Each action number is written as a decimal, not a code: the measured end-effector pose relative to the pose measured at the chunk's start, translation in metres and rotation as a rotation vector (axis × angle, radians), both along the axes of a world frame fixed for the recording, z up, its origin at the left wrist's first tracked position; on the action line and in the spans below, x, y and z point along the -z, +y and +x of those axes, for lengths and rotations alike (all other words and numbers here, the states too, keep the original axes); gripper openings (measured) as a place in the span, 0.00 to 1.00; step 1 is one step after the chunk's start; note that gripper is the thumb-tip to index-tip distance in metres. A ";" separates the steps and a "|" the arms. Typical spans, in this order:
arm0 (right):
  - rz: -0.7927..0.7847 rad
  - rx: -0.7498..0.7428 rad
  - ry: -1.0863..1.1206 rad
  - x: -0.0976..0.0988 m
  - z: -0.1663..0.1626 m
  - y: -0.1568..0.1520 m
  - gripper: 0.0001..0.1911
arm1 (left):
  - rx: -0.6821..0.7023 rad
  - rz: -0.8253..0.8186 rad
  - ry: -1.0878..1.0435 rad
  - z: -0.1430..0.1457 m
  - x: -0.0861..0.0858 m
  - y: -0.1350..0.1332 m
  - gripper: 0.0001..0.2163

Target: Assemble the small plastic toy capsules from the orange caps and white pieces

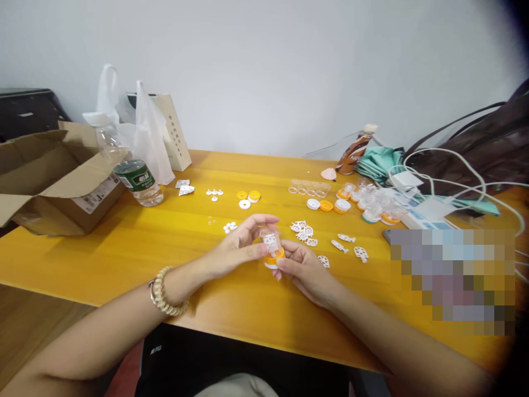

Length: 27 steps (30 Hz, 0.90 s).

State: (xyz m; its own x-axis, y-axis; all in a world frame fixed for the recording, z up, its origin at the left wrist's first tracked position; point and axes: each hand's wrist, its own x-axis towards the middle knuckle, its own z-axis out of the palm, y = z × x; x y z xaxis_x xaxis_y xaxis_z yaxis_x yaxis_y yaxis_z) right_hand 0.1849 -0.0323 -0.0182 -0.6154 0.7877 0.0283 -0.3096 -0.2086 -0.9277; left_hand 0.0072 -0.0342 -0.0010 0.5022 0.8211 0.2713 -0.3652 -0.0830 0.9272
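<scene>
Between my two hands, above the table's near middle, is a small clear plastic dome on an orange and white round base, with white plastic parts inside. My left hand has its fingers and thumb around the clear upper part. My right hand pinches the orange and white base from the right. Beyond my right hand lie several white cut-out plastic pieces. Small white round pieces lie just past my left hand. Farther back are yellow and white discs and small white pegged pieces.
Clear cups and finished-looking domed pieces stand at the back right, beside a power strip with white cables. An open cardboard box, a water bottle and a plastic bag occupy the left. A brown drink bottle leans behind.
</scene>
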 end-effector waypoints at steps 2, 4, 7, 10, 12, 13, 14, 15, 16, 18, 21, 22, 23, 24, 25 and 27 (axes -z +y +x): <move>0.006 -0.009 0.010 0.001 0.000 0.000 0.14 | -0.029 -0.001 -0.034 0.001 0.000 0.000 0.20; 0.014 -0.012 0.016 0.002 0.001 0.000 0.14 | 0.057 -0.056 -0.071 0.002 0.000 0.000 0.22; 0.020 -0.004 0.018 0.003 0.001 0.001 0.14 | 0.070 -0.065 -0.094 0.003 0.002 0.002 0.25; 0.005 -0.001 0.017 0.003 0.002 0.001 0.14 | -0.084 0.033 -0.079 0.004 0.003 0.002 0.23; -0.001 -0.003 0.017 0.002 0.002 0.002 0.14 | -0.062 0.022 -0.074 0.004 0.001 0.002 0.22; 0.001 -0.004 0.016 0.002 0.002 0.002 0.13 | -0.013 -0.010 -0.075 0.003 0.001 0.002 0.22; 0.006 -0.003 0.016 0.002 0.002 0.002 0.13 | 0.031 -0.039 -0.080 0.003 0.000 0.001 0.22; 0.013 0.000 0.016 0.002 0.002 0.002 0.13 | 0.047 -0.059 -0.079 0.003 0.000 0.001 0.22; 0.019 0.004 0.015 0.002 0.002 0.002 0.13 | 0.031 -0.059 -0.072 0.002 0.000 0.001 0.21; 0.022 0.001 0.011 0.001 0.002 0.002 0.12 | -0.053 -0.018 -0.048 0.002 0.001 0.002 0.19; 0.014 -0.007 0.014 0.001 0.001 0.001 0.13 | -0.052 -0.009 -0.042 0.002 0.002 0.002 0.18; 0.014 -0.007 0.014 0.002 0.001 0.001 0.13 | -0.003 -0.038 -0.052 0.003 0.002 0.003 0.19; 0.015 -0.005 0.015 0.002 0.001 0.002 0.13 | 0.040 -0.066 -0.062 0.003 0.002 0.003 0.20; 0.015 -0.002 0.017 0.002 0.001 0.002 0.14 | 0.060 -0.078 -0.069 0.003 0.002 0.003 0.21; 0.014 0.000 0.018 0.002 0.001 0.002 0.14 | 0.049 -0.068 -0.068 0.003 0.003 0.003 0.22; 0.009 -0.003 0.019 0.003 0.001 0.002 0.14 | -0.031 0.002 -0.046 0.003 0.003 0.003 0.22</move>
